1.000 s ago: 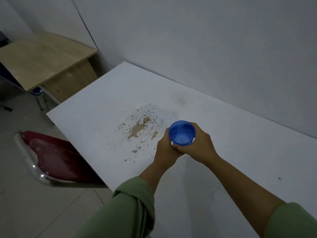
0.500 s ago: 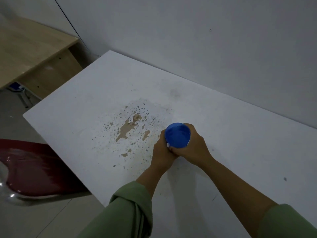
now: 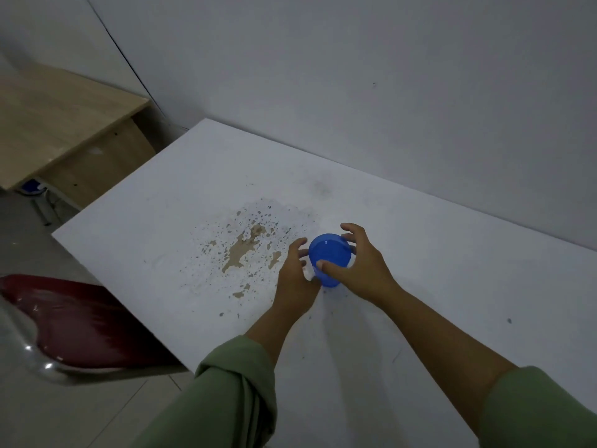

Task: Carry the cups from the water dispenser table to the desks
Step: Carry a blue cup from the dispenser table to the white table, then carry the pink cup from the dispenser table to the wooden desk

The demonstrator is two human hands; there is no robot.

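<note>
At nine o'clock low, a red chair (image 3: 74,321) with a chrome frame sits on the tiled floor (image 3: 64,412), tucked against the near left edge of the white counter (image 3: 420,240). Toward ten o'clock a wooden desk (image 3: 55,124) stands well apart from the counter, against the grey wall (image 3: 355,76). The counter's top shows a worn patch (image 3: 245,250) of brown flecks just left of centre. Just right of that patch, the left hand (image 3: 295,273) rests at the nine o'clock side of the blue cup (image 3: 329,258), fingers loosened and spread, tips near the cup's wall. The cup stands upright on the counter, its mouth up; whether anything is in it cannot be told. The right hand (image 3: 361,266) sits at its three o'clock side, fingers splayed apart around the rim, thumb touching the near edge, no firm grip. Green sleeves (image 3: 232,392) cover both forearms at six o'clock.
</note>
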